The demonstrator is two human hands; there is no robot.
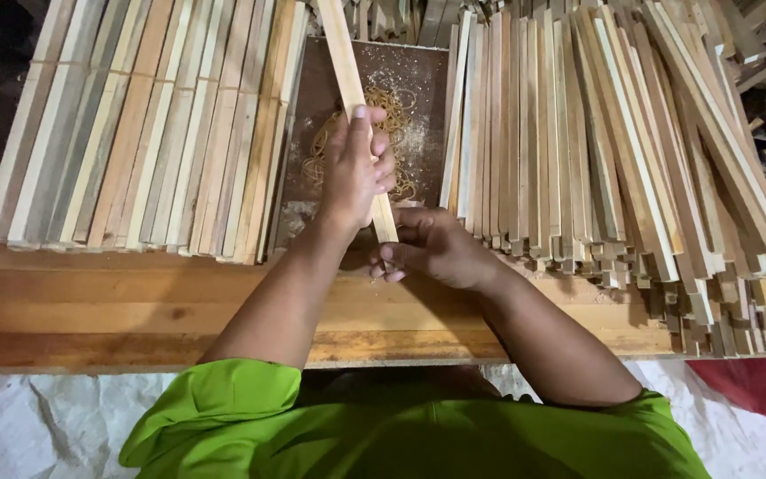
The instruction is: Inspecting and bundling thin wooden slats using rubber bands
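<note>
Left hand [356,168] wraps the wooden slat [347,80] over the rubber bands [396,102], right hand [432,248] pinching its near end; loosen either grip and it could tip into the stacked sticks [578,142]

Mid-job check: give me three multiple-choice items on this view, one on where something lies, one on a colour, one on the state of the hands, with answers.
1. Where do the rubber bands lie?
A. On the brown board between the two stacks of sticks
B. On top of the right stack
C. On the white sheet

2. What colour is the person's shirt?
A. Red
B. Green
C. Blue

3. What are the hands doing?
A. Both empty
B. Both on one wooden stick
C. Only one hand touches the stick

Answers: 1 A, they lie in the gap amid sawdust. 2 B, bright green cloth. 3 B, the left hand wraps the wooden stick and the right hand grips its near end.
</note>
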